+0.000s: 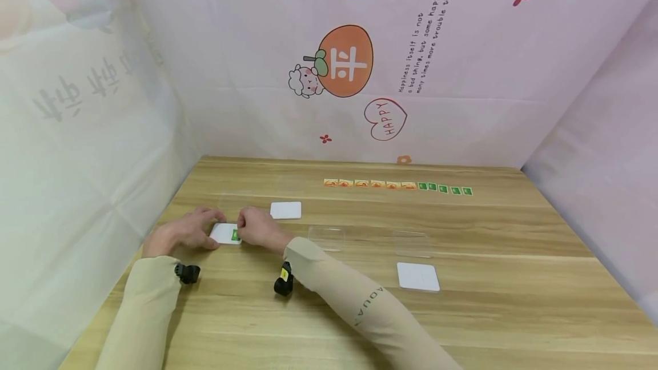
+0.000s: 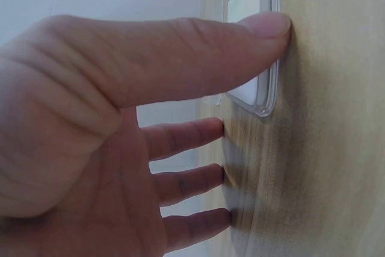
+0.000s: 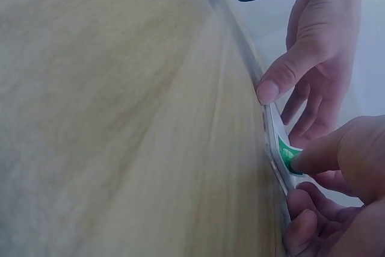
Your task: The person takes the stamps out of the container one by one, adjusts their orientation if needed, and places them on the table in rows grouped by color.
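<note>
A flat white box with clear plastic edges [image 1: 222, 233] lies at the left of the table. My left hand [image 1: 191, 229] holds it at its left end, thumb at the near edge and index finger at the far side. Three straight fingers [image 2: 186, 183] of that hand rest on the wood beyond the box's end. A small green sticker [image 3: 287, 153] sits at the box's right end, one edge curving up. My right hand [image 1: 261, 227] has a thumb tip on this sticker, its other fingers curled at the box's end and partly hidden.
Another white box [image 1: 285, 210] lies behind my right hand, and a third [image 1: 418, 277] at the right. Clear plastic covers [image 1: 326, 238] are spread around. Along the back runs a row of orange stickers [image 1: 361, 184] and green stickers [image 1: 443, 189]. Printed cloth walls [image 1: 462, 124] enclose the table.
</note>
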Demonstrator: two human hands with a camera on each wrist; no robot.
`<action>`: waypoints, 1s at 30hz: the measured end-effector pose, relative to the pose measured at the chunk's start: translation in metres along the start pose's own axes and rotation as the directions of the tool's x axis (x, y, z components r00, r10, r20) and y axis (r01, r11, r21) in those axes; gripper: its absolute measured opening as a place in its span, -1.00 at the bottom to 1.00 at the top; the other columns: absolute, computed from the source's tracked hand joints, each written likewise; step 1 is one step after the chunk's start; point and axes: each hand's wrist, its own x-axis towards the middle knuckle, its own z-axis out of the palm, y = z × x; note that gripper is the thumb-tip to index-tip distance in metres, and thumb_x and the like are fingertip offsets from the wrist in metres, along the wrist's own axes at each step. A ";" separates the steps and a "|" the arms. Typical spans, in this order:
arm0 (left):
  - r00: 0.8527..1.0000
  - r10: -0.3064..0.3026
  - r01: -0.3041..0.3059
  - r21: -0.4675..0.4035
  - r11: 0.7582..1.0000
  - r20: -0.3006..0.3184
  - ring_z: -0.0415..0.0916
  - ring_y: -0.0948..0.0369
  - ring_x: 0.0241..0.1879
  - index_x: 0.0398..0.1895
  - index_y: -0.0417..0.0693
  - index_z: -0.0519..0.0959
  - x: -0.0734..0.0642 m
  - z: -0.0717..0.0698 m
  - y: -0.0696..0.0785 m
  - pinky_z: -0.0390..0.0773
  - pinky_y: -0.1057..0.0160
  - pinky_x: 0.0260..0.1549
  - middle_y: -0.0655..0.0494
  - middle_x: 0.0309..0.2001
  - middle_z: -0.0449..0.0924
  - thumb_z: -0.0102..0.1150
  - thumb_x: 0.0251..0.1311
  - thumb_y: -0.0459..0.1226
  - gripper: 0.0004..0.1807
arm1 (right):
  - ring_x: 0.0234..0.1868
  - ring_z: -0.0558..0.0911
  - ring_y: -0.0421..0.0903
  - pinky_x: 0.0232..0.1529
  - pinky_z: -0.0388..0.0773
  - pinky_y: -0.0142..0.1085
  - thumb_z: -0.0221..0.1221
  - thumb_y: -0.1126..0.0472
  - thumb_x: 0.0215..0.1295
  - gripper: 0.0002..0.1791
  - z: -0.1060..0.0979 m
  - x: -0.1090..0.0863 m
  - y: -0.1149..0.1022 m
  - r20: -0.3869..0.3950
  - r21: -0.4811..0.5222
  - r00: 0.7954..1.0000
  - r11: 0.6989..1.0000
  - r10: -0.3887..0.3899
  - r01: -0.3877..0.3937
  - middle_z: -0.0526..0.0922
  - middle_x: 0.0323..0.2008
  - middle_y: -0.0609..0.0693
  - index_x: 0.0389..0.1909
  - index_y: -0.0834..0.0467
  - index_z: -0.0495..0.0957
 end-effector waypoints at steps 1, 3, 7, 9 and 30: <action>1.000 0.001 -0.001 -0.001 1.000 0.000 0.28 -0.31 0.19 0.16 -0.06 0.42 0.000 0.000 0.000 0.35 -0.29 0.07 -0.48 0.34 0.12 0.41 0.08 -0.23 -0.43 | -0.49 0.44 -0.28 -0.49 0.34 -0.48 0.23 0.23 0.23 -0.94 0.000 0.000 0.000 0.000 0.005 1.000 1.000 0.003 -0.003 0.53 -0.48 -0.20 -0.41 0.03 0.59; 1.000 0.004 -0.004 -0.001 1.000 0.000 0.28 -0.30 0.18 0.16 -0.06 0.43 0.000 0.000 0.000 0.35 -0.28 0.07 -0.48 0.33 0.13 0.41 0.08 -0.24 -0.44 | -0.50 0.44 -0.28 -0.50 0.34 -0.48 0.23 0.22 0.24 -0.93 0.000 0.000 0.001 -0.001 0.014 1.000 1.000 0.005 -0.005 0.52 -0.48 -0.20 -0.42 0.02 0.58; 1.000 0.015 -0.015 0.010 1.000 -0.004 0.31 -0.27 0.15 0.14 -0.07 0.43 -0.001 -0.001 0.001 0.37 -0.26 0.05 -0.48 0.31 0.16 0.43 0.05 -0.23 -0.43 | -0.50 0.43 -0.28 -0.50 0.34 -0.47 0.24 0.21 0.26 -0.93 -0.002 -0.002 0.001 0.008 0.054 1.000 0.999 0.006 -0.006 0.52 -0.48 -0.20 -0.41 0.03 0.57; 1.000 0.017 -0.016 0.012 1.000 -0.006 0.31 -0.28 0.15 0.14 -0.07 0.43 -0.001 0.000 0.000 0.37 -0.27 0.05 -0.48 0.31 0.17 0.43 0.05 -0.23 -0.43 | -0.49 0.44 -0.28 -0.49 0.34 -0.47 0.23 0.22 0.27 -0.94 -0.004 -0.003 0.000 0.016 0.078 1.000 0.997 0.003 -0.004 0.53 -0.47 -0.19 -0.39 0.04 0.57; 1.000 -0.011 0.012 0.022 1.000 -0.012 0.28 -0.31 0.22 0.17 -0.02 0.43 -0.001 0.001 -0.002 0.32 -0.34 0.10 -0.44 0.33 0.17 0.43 0.05 -0.17 -0.40 | -0.46 0.45 -0.27 -0.44 0.37 -0.47 0.22 0.28 0.23 -0.97 -0.029 -0.019 0.006 0.006 0.130 0.998 0.990 -0.055 0.054 0.57 -0.44 -0.17 -0.35 0.08 0.59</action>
